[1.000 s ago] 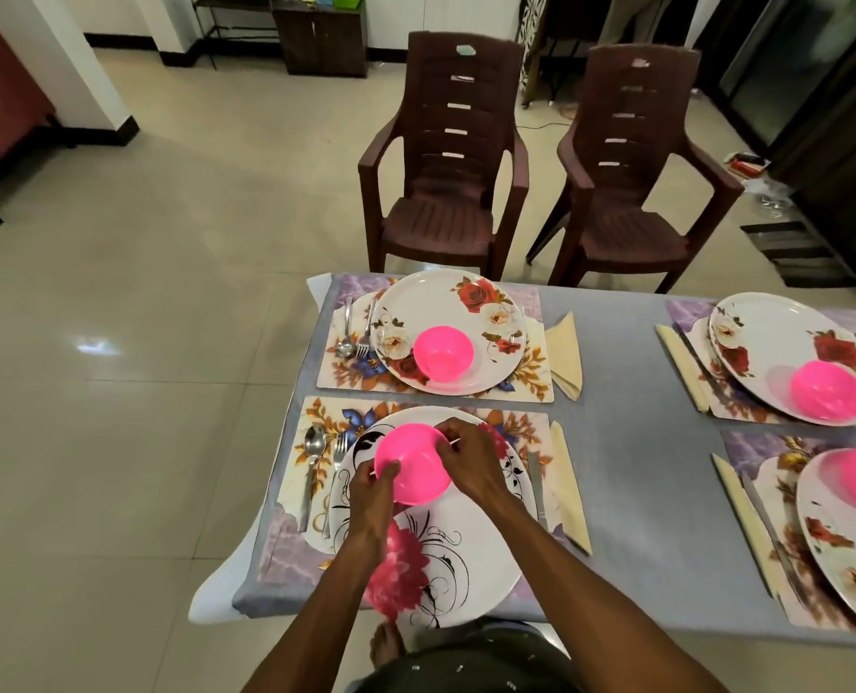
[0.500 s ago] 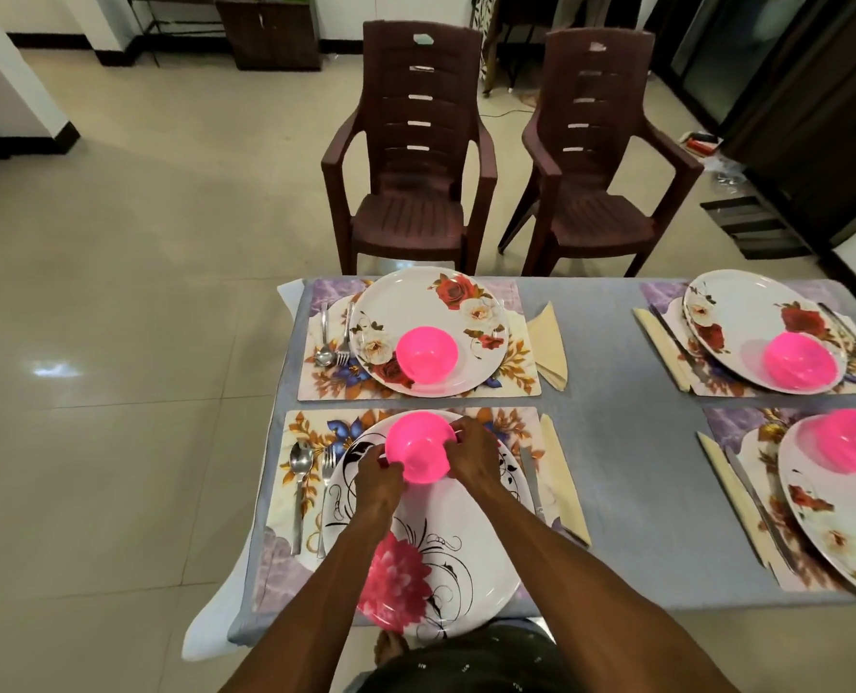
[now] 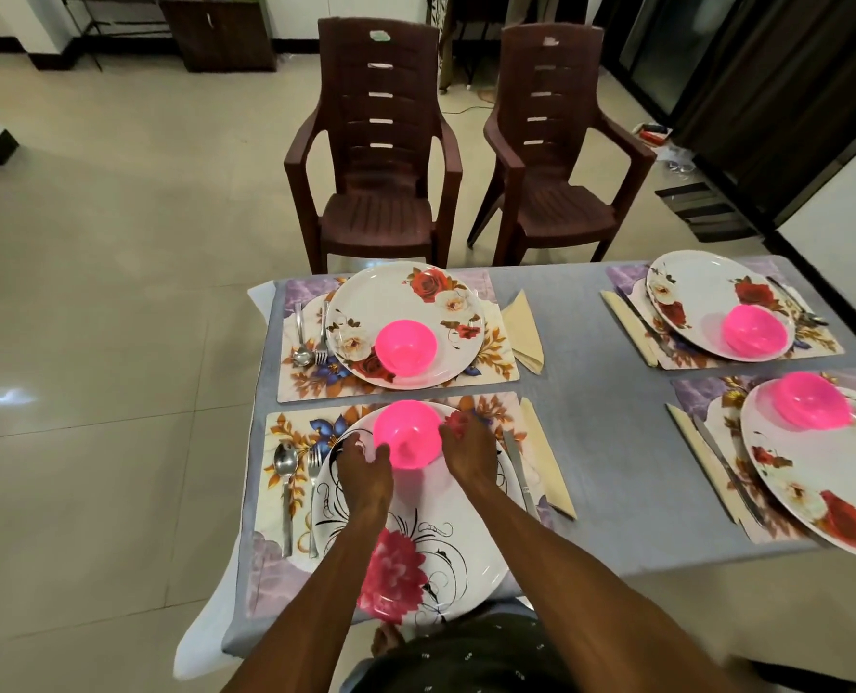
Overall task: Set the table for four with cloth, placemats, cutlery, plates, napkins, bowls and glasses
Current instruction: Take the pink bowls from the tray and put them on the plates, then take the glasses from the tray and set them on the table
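A pink bowl sits at the far end of the near white plate with a pink flower. My left hand holds the bowl's left side, thumb against its rim. My right hand holds its right side. The plate lies on a floral placemat over the grey cloth. A spoon and fork lie left of the plate, a knife and folded napkin to its right.
Three other settings each have a floral plate with a pink bowl: far left, far right, near right. Two brown plastic chairs stand behind the table. The table's left edge drops to tiled floor.
Both hands have carried the pink bowl farther along the near plate, from its middle to its far end. The camera view has shifted a little.
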